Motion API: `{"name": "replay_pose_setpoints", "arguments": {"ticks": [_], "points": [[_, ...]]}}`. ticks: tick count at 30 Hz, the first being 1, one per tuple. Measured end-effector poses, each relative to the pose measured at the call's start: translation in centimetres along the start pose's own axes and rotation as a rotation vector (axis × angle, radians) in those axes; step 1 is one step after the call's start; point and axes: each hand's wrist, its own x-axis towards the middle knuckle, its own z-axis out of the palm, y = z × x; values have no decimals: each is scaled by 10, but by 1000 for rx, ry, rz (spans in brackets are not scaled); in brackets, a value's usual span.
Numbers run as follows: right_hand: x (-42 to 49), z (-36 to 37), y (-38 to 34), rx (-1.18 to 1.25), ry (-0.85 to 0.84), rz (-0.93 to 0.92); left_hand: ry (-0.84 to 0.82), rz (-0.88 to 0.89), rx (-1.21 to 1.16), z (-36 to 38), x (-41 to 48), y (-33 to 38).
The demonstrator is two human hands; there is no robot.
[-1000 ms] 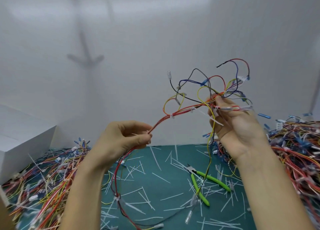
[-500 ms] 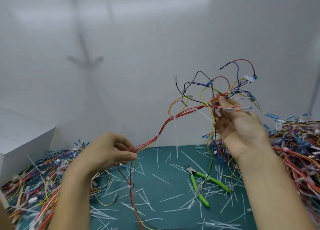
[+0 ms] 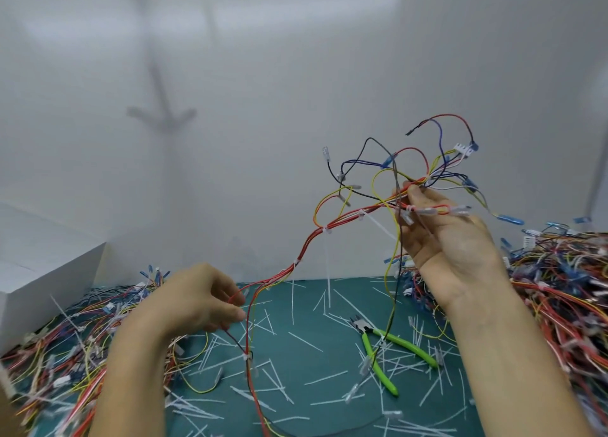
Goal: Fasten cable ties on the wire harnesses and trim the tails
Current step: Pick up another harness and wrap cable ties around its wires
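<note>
Two hands stretched the wire harness [image 3: 309, 245] from seven toward one o'clock, left hand [image 3: 194, 301] pinching its trunk, right hand [image 3: 447, 239] gripping the branches, seemingly exposing untrimmed tie tails [image 3: 327, 265].

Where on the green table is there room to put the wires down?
No patch is truly bare; cut tie tails litter the whole green mat. The least cluttered spot is the middle, between the red wires hanging from the left hand and the green-handled cutters. The wire pile on the left and the wire pile on the right are packed.
</note>
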Motion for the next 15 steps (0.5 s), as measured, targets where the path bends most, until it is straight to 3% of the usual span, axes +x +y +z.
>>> {"name": "replay_pose_setpoints", "arguments": {"ticks": [9, 15], "points": [[0, 0, 0, 11, 17, -1, -5, 35, -283, -4, -3, -1], [0, 0, 2, -30, 2, 5, -93, 37, -132, 13, 10, 1]]}}
